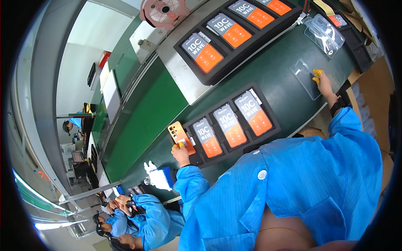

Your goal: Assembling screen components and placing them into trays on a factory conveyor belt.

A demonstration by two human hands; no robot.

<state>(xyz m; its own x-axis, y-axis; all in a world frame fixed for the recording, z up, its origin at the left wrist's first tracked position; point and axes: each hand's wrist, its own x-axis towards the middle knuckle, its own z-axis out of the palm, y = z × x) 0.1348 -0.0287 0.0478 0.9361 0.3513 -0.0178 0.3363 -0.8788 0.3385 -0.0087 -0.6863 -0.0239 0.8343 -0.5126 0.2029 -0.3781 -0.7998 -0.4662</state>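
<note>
My left hand (181, 155), with yellow finger cots on its fingertips, is closed on the lower part of an orange smartphone (178, 132). The phone's back and camera lenses face up, at the left end of a black foam tray (268, 104). Three phones with grey-and-orange fronts lie in that tray, among them a middle phone (229, 125). Far to the right, my right hand (323, 83), also in yellow finger cots, pinches the right edge of a clear plastic piece (302, 74) on the green bench. Its fingertips are small in view.
Behind stands a larger black tray (213, 73) with several similar phones. Clear plastic shells (324, 35) lie at the far right, near a black bin (358, 52). A pink fan (164, 10) is at the back. A blue box with white wipes (161, 178) and co-workers (153, 217) are to the left.
</note>
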